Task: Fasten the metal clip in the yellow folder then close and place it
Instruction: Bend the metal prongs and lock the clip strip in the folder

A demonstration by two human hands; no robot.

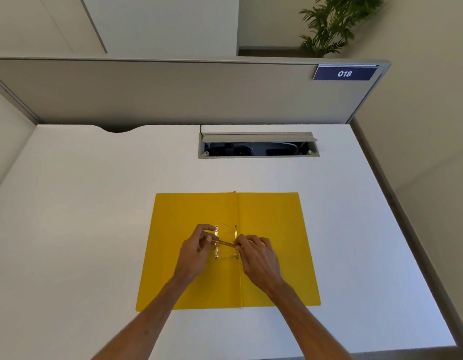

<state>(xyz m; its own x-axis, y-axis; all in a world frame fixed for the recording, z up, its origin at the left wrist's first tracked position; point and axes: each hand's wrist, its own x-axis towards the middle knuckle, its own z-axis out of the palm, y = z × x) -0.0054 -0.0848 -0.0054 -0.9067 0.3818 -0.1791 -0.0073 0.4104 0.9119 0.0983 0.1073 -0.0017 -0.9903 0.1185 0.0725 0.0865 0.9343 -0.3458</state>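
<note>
The yellow folder (194,281) lies open and flat on the white desk, its spine fold running away from me down the middle. The metal clip (217,233) sits on the left leaf just beside the spine, with thin prongs reaching toward the fold. My left hand (192,252) pinches the clip's bar from the left. My right hand (259,255) grips a thin metal strip of the clip from the right, over the spine. The fingers hide the clip's middle.
The white desk (82,203) reaches to a grey partition at the back. An open cable hatch (258,145) is set into the desk behind the folder. The desk's right edge (396,216) drops to the floor. A plant stands behind the partition.
</note>
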